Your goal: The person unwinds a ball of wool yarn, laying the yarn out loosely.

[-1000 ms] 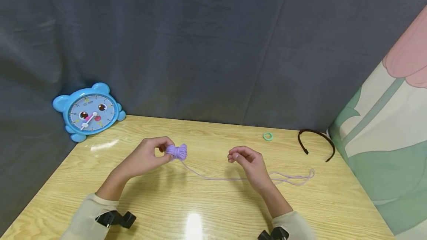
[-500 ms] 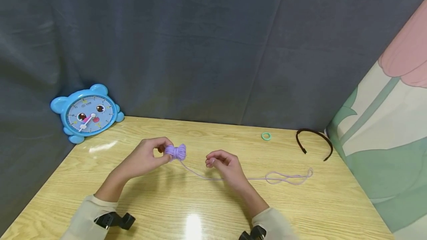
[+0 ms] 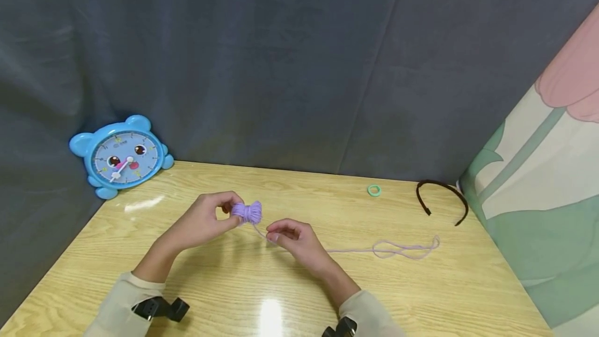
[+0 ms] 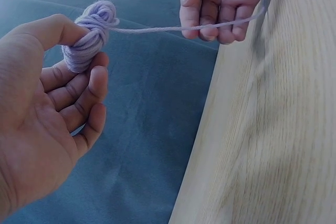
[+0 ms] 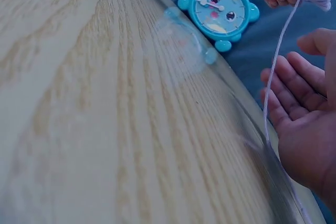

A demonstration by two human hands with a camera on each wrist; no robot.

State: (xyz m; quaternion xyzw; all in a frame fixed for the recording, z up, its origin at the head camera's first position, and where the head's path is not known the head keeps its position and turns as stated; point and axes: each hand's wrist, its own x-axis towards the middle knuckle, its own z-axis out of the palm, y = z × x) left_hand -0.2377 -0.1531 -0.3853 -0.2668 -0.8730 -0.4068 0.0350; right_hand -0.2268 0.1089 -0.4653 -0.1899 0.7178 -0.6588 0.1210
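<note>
My left hand pinches a small bundle of purple yarn, wound tight round its middle, between thumb and fingertips above the table. From the bundle a single strand runs toward my right hand. The right hand's fingers are loosely bent, with the strand lying across them and the thumb standing apart, as both wrist views show. Beyond that hand the strand continues along the table and ends in a loose loop at the right.
A blue animal-shaped clock leans at the table's back left corner against the dark curtain. Toward the back right lie a green ring and a black headband on the wooden table. A flower-patterned cloth hangs on the right.
My right hand has moved left along the strand, close to the yarn bundle. My left hand keeps its hold and has hardly moved.
</note>
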